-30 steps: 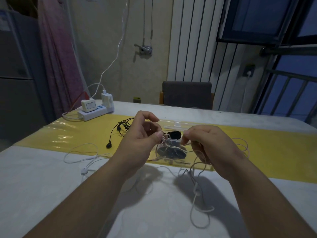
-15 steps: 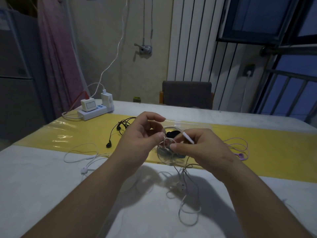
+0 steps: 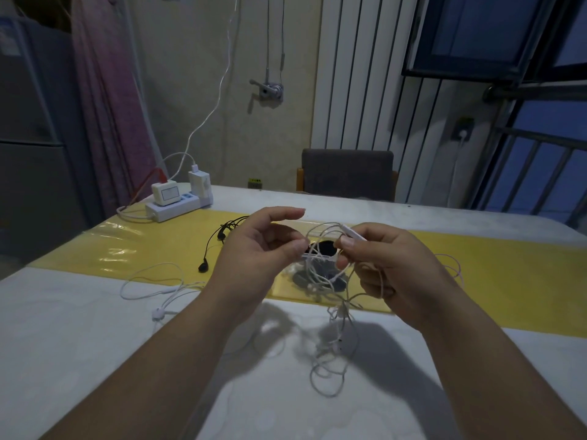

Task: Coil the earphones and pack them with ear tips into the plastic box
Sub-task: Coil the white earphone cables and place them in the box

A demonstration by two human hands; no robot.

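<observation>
— What's nearest?

— The slack of the white earphones (image 3: 339, 312). It hangs in loose loops between the two forearms, down to the white worktop (image 3: 95, 344).

— Who has hold of it?

— Both hands. The left hand (image 3: 260, 255) has its grip closed to a pinch, thumb pressed to a finger on the cable, with the uppermost finger lifted clear. The right hand (image 3: 394, 271) pinches the white inline remote (image 3: 353, 232) between thumb and forefinger, and more cable runs through its curled fingers. A few turns of cable span the two grips, raised off the worktop.

— Where's the plastic box?

— Just behind the hands, on the yellow strip (image 3: 492, 281) that crosses the worktop. The plastic box (image 3: 287, 270) is clear and largely hidden by hands and cable. Dark shapes show in it, but I cannot tell what they are.

— Anything else lying about?

— Left of the left arm, a second white earphone set (image 3: 158, 312) lies loose on the worktop. Beyond it, black earphones (image 3: 203, 267) lie on the yellow strip. A pale cable (image 3: 459, 267) peeks out past the right hand.

— Farther back?

— A white power strip (image 3: 178, 208) with chargers plugged in sits at the far left corner. A grey chair (image 3: 347, 174) stands at the far edge. Behind it are a white radiator (image 3: 355, 74) on the wall and a barred window (image 3: 524, 173) to the right.
</observation>
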